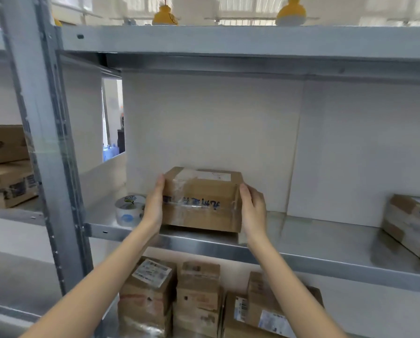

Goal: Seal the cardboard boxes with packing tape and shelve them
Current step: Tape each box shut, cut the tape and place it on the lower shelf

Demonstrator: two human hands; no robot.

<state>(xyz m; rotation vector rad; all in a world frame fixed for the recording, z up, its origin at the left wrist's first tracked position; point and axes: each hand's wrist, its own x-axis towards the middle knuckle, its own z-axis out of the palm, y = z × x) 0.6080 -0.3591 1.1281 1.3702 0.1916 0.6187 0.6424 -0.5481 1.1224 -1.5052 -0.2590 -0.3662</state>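
A taped cardboard box (201, 201) with a white label on top and blue writing on its front sits on the middle metal shelf (301, 242). My left hand (154, 203) presses flat against the box's left side, fingers straight. Against the box's right side lies my right hand (252, 207), its fingers reaching along the edge. The box's bottom rests on the shelf near the front lip. A roll of packing tape (129, 211) stands just left of my left hand.
Another taped box (413, 223) lies at the shelf's right end. Several labelled boxes (196, 298) are stacked on the level below. More boxes (6, 167) fill the neighbouring rack at left. A grey upright post (45, 132) stands between the racks. White panels back the shelf.
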